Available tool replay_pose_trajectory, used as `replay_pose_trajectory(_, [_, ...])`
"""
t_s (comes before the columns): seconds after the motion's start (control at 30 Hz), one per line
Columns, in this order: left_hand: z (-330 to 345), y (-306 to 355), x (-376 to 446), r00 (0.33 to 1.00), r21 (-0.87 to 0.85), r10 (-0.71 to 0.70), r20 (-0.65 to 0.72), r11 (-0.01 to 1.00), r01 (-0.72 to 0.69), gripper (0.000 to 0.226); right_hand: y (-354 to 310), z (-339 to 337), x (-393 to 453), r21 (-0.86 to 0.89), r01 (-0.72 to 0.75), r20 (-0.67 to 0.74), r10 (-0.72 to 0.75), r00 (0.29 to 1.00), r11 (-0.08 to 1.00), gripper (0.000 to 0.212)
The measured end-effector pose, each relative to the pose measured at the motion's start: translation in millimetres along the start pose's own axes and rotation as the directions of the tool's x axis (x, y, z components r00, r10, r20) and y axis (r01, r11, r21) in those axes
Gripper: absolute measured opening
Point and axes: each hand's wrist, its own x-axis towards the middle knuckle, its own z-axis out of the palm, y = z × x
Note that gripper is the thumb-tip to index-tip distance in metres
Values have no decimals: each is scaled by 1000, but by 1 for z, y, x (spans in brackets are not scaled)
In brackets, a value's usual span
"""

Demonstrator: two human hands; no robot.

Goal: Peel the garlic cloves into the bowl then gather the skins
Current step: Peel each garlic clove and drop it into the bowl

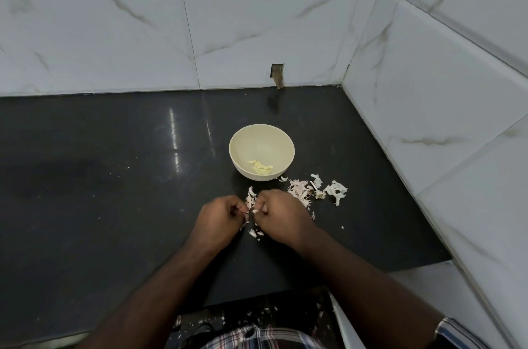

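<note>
Both hands meet over the glossy black stone counter [114,177], and between them sits a small pale garlic clove [255,210], barely showing. The left hand [218,217] has its fingers curled in on the clove's left end; the right hand [281,215] pinches the other end, fingertips close against those of the left. Whether the skin is already lifting cannot be told, since the clove is mostly hidden.

The round cream plastic bowl [237,158] stands just beyond the grip, apart from the hands, with a few peeled yellowish cloves [260,167] on its floor. A heap of dry white-pink papery skins [308,191] lies beyond and to the right of the grip, some flakes directly under and just short of it.

Risks, as a judgement:
1. The clove could slip out sideways, since it is small and pinched only at the ends; it would land among the skins and be hard to pick out.
2. Torn skin could fall off the near edge; loose flakes [257,317] already lie below the counter's front, so gathering them will be harder.
3. A skin fragment could ride into the bowl with the clove if it clings to a fingertip.
4. A hand sweeping toward the heap could nudge the light bowl.
</note>
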Motion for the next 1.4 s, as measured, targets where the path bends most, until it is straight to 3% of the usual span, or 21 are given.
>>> replay_pose_trajectory(0.1, [0,0,0,999,-87,-21,-31,996,19,9,7,-3,0,188,-46,3,46,999,981,11])
replay_pose_trajectory(0.2, [0,2,2,999,-293,-52,9,955,53,4,10,-3,-2,415,-66,38,54,998,907,12])
replay_pose_trajectory(0.37, [0,13,1,996,-527,-76,45,845,88,3,11,-3,-1,549,-67,-2,82,997,833,14])
replay_pose_trajectory(0.93, [8,19,4,994,-492,-94,48,864,105,9,5,2,-8,451,-107,-134,186,973,886,11])
replay_pose_trajectory(1.07, [11,19,6,995,-482,-101,27,870,102,11,1,0,-10,431,-111,-138,187,973,895,3])
replay_pose_trajectory(1.4, [16,19,4,993,-422,-120,12,899,114,6,0,2,-13,403,-80,-161,157,974,912,11])
